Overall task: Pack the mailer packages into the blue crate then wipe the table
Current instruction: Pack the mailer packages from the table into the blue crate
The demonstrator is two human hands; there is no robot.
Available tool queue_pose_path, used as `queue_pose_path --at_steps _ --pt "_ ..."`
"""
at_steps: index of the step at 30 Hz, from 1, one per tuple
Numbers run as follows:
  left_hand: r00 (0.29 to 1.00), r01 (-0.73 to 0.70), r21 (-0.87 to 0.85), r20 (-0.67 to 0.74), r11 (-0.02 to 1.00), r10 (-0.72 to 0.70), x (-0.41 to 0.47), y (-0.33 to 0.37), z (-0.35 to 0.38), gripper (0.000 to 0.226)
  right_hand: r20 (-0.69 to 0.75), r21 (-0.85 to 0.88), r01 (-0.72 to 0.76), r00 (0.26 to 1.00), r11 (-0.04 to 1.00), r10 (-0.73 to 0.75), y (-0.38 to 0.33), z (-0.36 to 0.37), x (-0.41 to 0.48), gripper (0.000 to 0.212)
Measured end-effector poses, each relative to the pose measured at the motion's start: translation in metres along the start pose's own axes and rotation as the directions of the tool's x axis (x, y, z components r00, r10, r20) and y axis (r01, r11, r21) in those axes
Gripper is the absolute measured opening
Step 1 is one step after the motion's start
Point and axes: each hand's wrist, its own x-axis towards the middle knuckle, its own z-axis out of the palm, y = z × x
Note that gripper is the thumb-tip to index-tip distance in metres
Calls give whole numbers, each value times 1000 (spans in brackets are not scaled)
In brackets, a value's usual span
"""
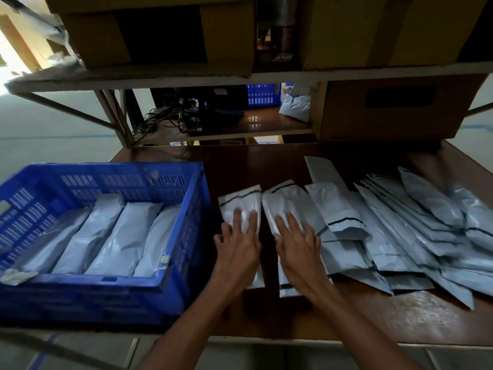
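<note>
The left hand (238, 245) lies flat, fingers spread, on a mailer package (241, 206); the right hand (298, 240) presses likewise on the neighbouring mailer (289, 202), neither closed around anything. A narrow strip of bare bench (360, 316) separates the two packets. At nine o'clock the blue crate (170, 279) stands just beside the left hand, four mailers (106, 236) laid inside. At three o'clock overlapping mailers (400, 231) fan toward the bench's right edge; the near edge is open.
</note>
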Motion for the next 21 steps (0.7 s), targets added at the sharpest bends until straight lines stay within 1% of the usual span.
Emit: queue_pose_path --at_steps 3,5,7,9,11,14,17,21 --pt "986 -71 -28 -154 997 66 0 7 -60 57 -143 113 63 989 992 -47 -19 -28 19 62" --pt "954 -91 10 -285 996 90 -6 2 -102 57 -218 148 141 970 979 -106 -40 -45 34 59" --pt "922 -61 78 -379 995 86 -11 -17 -140 59 -304 188 206 942 960 -142 -72 -64 46 56" --pt "909 2 139 -414 990 56 -13 -46 -172 60 -373 228 263 913 937 -165 -111 -81 53 55" --pt "905 61 182 -424 981 23 -15 -84 -197 58 -395 259 320 896 911 -202 -152 -91 56 56" --pt "912 147 202 -406 968 -54 -20 -153 -222 56 -354 263 394 888 881 -292 -214 -87 61 54" --pt "929 246 189 -324 951 -176 -27 -232 -234 55 -283 268 438 887 858 -364 -276 -58 73 52" --pt "941 322 240 -182 916 -284 -26 -328 -242 56 -115 264 403 915 876 -386 -356 3 95 64"
